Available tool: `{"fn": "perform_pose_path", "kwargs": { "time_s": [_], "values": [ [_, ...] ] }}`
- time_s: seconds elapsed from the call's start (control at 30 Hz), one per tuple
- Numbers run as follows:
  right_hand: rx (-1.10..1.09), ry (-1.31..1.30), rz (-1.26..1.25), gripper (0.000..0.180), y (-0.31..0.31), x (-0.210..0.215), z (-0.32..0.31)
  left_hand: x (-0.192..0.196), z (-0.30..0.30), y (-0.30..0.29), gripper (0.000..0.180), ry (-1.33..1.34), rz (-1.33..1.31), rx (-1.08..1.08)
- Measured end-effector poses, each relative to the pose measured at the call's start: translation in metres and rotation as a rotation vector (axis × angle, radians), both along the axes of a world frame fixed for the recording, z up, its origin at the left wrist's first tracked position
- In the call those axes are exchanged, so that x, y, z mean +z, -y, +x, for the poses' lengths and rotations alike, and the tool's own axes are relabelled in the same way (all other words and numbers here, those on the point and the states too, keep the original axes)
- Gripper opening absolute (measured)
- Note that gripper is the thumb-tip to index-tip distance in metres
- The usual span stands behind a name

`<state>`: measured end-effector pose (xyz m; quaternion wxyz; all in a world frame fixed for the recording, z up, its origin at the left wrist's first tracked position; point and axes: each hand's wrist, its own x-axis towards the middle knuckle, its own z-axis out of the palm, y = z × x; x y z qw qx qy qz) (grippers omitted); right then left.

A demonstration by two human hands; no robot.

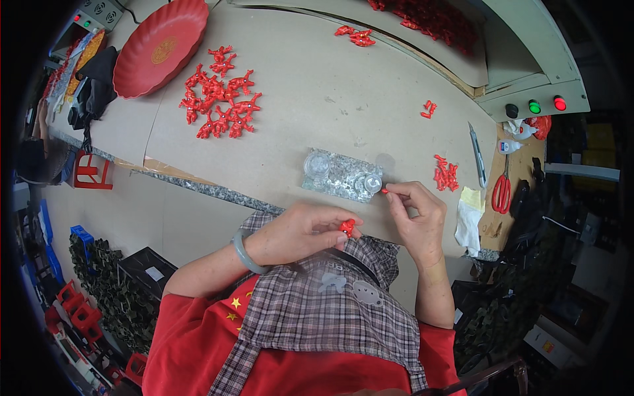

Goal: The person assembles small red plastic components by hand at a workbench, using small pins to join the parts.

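Observation:
My left hand (297,232) is closed around a small glossy red figurine (347,228), held in front of the checked apron. My right hand (422,214) pinches a tiny red part (385,191) between thumb and fingertips. That part is beside a small clear round dish (374,183) at the right end of a speckled stone slab (342,175). A second clear round dish (317,164) stands on the slab's left end. Right of the slab lies a small heap of red parts (446,174). Several red figurines (221,109) are grouped at the left of the table.
A red scalloped plate (123,74) sits far left. More red pieces lie at the back (360,38) and back right (429,109). On the right are a utility knife (477,155), red-handled scissors (502,195), a white bottle (508,146), a cloth (469,228) and a machine housing with buttons (492,109).

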<state>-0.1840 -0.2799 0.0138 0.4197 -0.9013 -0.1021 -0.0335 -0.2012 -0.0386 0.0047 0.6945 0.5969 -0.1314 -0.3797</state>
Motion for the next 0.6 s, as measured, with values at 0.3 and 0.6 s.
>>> {"fn": "perform_pose_path", "kwargs": {
  "time_s": [0.3,0.6],
  "values": [
    [-0.033,-0.462,0.739,0.014,0.010,0.002,-0.006,-0.004,0.001,0.008,0.027,-0.072,-0.187,0.181],
    [0.002,-0.534,0.858,0.018,-0.004,0.017,-0.016,-0.010,0.002,0.014,0.033,-0.062,-0.197,0.314]
  ]
}}
